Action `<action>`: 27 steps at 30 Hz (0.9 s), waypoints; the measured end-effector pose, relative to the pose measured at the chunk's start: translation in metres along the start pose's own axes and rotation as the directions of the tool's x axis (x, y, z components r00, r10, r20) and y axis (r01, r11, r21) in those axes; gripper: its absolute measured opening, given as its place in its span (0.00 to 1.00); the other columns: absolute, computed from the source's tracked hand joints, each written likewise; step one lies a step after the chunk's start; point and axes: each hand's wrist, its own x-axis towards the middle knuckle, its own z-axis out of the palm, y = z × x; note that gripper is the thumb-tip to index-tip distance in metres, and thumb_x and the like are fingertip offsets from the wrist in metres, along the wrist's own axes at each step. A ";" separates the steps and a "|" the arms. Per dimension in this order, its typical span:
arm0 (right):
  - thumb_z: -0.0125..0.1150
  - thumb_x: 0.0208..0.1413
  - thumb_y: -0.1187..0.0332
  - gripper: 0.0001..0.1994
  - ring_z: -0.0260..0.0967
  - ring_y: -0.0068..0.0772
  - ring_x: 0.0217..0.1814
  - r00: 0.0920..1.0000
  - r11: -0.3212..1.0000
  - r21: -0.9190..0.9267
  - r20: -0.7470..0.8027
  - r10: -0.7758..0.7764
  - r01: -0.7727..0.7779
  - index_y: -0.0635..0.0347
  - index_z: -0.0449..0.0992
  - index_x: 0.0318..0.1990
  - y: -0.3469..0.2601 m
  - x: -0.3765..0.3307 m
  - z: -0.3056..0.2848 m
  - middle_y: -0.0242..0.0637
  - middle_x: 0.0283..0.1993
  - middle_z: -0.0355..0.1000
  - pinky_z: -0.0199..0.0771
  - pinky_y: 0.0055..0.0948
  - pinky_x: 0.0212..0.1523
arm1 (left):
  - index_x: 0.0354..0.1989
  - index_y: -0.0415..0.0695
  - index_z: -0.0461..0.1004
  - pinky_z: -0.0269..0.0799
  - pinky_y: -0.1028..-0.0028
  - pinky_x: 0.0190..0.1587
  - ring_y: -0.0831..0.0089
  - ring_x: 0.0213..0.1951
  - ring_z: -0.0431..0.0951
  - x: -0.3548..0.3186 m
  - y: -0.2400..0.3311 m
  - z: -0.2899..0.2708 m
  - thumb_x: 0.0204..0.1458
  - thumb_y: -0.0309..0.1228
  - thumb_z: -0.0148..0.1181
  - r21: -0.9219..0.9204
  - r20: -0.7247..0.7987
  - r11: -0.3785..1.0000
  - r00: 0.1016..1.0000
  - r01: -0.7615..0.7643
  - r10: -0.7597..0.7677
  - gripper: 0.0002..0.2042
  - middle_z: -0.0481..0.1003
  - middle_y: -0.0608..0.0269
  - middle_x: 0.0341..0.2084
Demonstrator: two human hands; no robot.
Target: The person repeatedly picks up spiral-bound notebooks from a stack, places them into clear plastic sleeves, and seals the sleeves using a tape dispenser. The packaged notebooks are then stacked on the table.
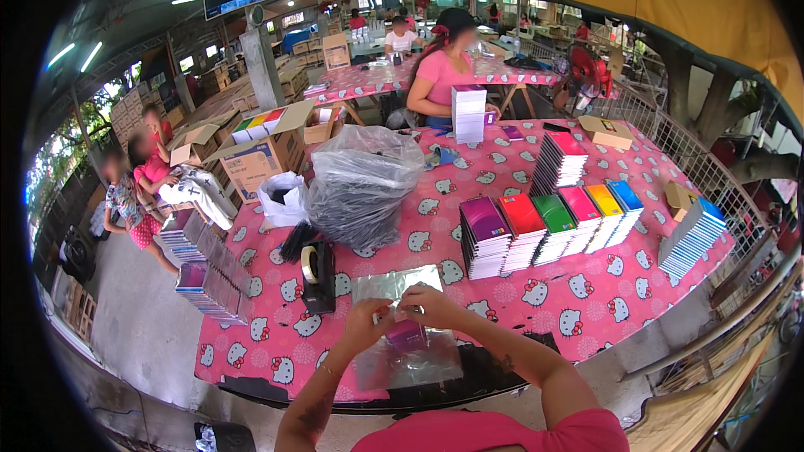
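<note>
At the near edge of the table, my left hand and my right hand meet over clear plastic bags that lie flat. Both hands are closed, fingertips bent in a pinch at the plastic. Beneath them a purple notebook shows, seemingly inside the plastic; my fingers hide its upper part. More clear plastic spreads beyond my hands. Left of them stands a black tape dispenser with a roll of tape.
Colourful notebook stacks stand to the right, blue ones farther right. Left are a big plastic bag, a white bag, notebook piles and an open carton. Across the table a person stands by a tall stack.
</note>
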 end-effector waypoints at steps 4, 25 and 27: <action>0.63 0.53 0.71 0.15 0.73 0.45 0.43 0.976 0.978 -0.032 -0.074 0.205 -0.207 0.59 0.72 0.49 -0.015 0.010 0.008 0.38 0.33 0.74 0.71 0.43 0.42 | 0.36 0.42 0.79 0.75 0.57 0.32 0.54 0.28 0.81 0.019 -0.006 0.013 0.49 0.35 0.65 0.005 -0.077 0.977 0.975 0.212 -0.211 0.11 0.80 0.56 0.24; 0.71 0.52 0.66 0.26 0.63 0.31 0.55 0.762 0.605 0.589 0.029 0.647 -0.536 0.55 0.68 0.57 0.029 -0.002 0.043 0.39 0.53 0.66 0.71 0.29 0.50 | 0.46 0.42 0.77 0.74 0.65 0.30 0.70 0.30 0.76 -0.048 -0.197 -0.064 0.49 0.39 0.70 -0.580 -0.211 0.540 0.528 0.609 -0.823 0.19 0.77 0.61 0.30; 0.71 0.52 0.65 0.25 0.63 0.32 0.56 0.759 0.626 0.556 0.016 0.650 -0.547 0.55 0.69 0.56 0.028 -0.002 0.040 0.40 0.53 0.66 0.70 0.30 0.52 | 0.44 0.43 0.77 0.73 0.67 0.27 0.75 0.29 0.75 -0.045 -0.194 -0.067 0.49 0.38 0.70 -0.709 -0.145 0.435 0.490 0.555 -0.860 0.17 0.77 0.64 0.30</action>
